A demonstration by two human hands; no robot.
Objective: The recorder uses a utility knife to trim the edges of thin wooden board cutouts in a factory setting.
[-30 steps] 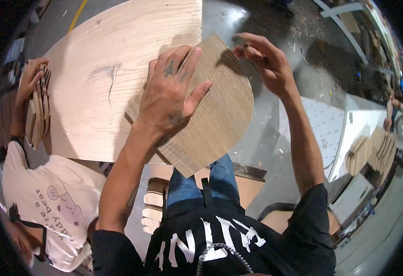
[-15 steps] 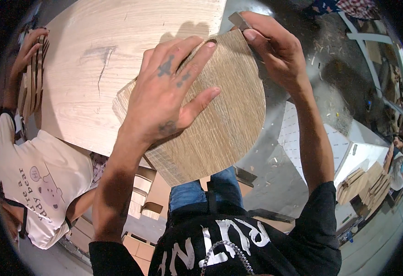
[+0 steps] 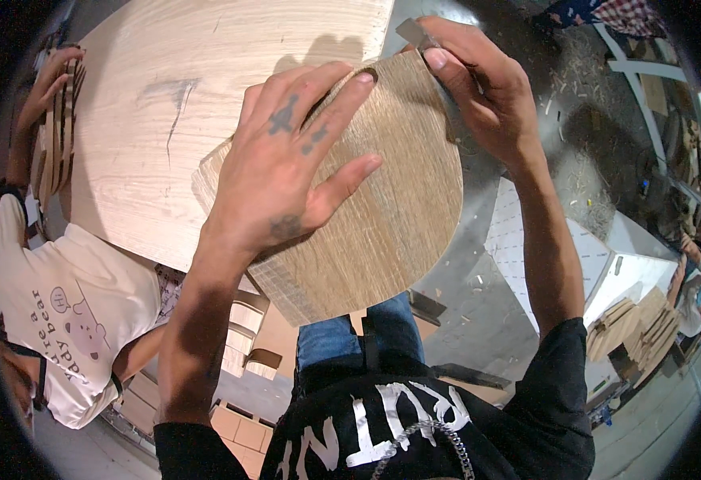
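A wood-grain board (image 3: 390,200) with one rounded end lies over the edge of a pale wooden table (image 3: 134,160). On top of it my left hand (image 3: 278,160) presses down, thumb stretched apart, its fingers reaching an oblong dark-edged slot near the board's far side. My right hand (image 3: 478,88) is closed round a small flat grey blade (image 3: 414,34), pinched between thumb and fingers at the board's far right corner. The part of the blade within my palm is hidden.
At the left, a person in a white shirt (image 3: 86,312) rests a hand on stacked curved boards (image 3: 54,144). White panels (image 3: 542,248) and a pile of wooden pieces (image 3: 634,328) stand at the right. Shavings litter the grey floor (image 3: 470,280). Another person sits at the far right.
My right hand and the blade have shifted very slightly at the same corner. My left hand and the board have barely moved.
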